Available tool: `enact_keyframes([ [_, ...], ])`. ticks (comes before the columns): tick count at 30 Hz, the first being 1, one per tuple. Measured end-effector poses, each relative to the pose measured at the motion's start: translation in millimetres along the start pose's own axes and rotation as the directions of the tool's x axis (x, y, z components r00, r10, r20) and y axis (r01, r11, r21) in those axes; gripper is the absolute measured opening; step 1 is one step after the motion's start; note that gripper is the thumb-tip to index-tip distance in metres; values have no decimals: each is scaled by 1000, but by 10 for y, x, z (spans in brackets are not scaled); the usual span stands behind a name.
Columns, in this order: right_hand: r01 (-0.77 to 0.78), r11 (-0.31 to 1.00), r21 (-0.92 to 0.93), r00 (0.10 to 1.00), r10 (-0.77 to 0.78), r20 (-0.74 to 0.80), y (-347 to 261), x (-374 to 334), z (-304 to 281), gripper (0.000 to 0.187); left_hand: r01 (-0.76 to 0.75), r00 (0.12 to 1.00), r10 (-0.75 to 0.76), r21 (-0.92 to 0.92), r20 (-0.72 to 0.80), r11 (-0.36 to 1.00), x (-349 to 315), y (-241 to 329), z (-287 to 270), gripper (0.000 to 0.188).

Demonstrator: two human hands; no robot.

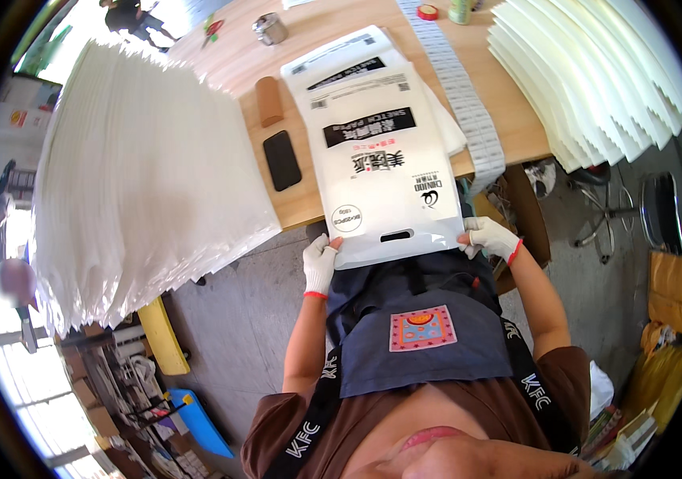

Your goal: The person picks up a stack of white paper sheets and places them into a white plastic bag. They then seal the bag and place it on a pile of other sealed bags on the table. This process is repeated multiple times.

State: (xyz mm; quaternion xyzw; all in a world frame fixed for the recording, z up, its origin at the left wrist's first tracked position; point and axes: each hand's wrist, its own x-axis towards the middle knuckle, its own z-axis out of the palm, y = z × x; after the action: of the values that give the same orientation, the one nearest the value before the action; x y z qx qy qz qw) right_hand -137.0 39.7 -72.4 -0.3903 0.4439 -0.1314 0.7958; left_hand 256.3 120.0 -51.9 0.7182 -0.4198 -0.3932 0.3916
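A flat white plastic bag point(381, 180) with black printing and an oval handle slot lies toward me, its near end sticking out past the table edge. My left hand point(321, 265), in a white glove with a red cuff and bare fingertips, pinches the bag's near left corner. At the near right corner my right hand point(491, 239), gloved the same way, grips the bag's side. Under its far end are more printed white bags point(341, 60) in a pile. What is inside the bag cannot be made out.
Tall stacks of white sheets or sleeves stand at left point(149, 184) and right point(596, 72) on the wooden table point(233, 48). A black phone point(282, 160), a brown block point(269, 101), a metal cup point(270, 29), red tape point(427, 12) and a label strip point(456, 80) lie between them.
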Motion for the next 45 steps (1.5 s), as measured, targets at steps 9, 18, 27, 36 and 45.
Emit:
enact_keyframes([
  [9, -108, 845, -523, 567, -380, -731, 187, 104, -869, 37, 77, 986, -69, -45, 153, 996, -142, -61, 39, 35],
  [18, 202, 874, -442, 744, -430, -511, 105, 309, -948, 39, -320, 914, 294, 52, 281, 946, 19, 687, 603, 35],
  [27, 223, 504, -834, 454, -811, -368, -673, -883, -1, 41, 595, 516, -99, -272, 851, 757, 3, 1206, 2227, 35],
  [36, 3, -14, -1000, 230, -973, 15, -666, -922, 91, 17, 790, 487, -203, -329, 850, 517, -35, 1381, 2391, 6],
  [45, 9, -24, -1000, 218, -976, 25, -726, -892, 200, 21, 751, 556, -154, -415, 817, 513, -31, 1288, 2397, 8],
])
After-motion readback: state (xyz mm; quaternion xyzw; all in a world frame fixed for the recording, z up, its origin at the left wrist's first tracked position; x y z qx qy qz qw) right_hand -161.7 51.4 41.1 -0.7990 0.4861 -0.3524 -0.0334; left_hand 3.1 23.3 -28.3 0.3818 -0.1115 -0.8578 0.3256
